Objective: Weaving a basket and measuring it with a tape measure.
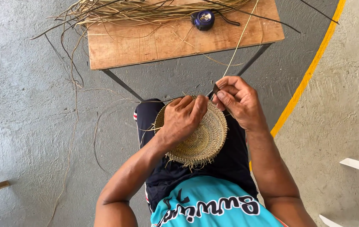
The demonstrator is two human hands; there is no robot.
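A round woven straw disc [204, 141] rests on my lap, its edges frayed with loose ends. My left hand [181, 120] lies across its top and grips it near the far rim. My right hand [236, 101] is at the disc's far right edge, fingers pinched on a small dark tool and a thin pale fibre strand [238, 44]. The strand runs up from my fingers across the wooden table.
A small wooden table [145, 44] on dark metal legs stands just ahead, with a bundle of dried fibre strands [137, 10] and a blue tape measure [203, 19] on it. Loose strands trail over the concrete floor at left. A yellow painted line [303, 82] curves at right.
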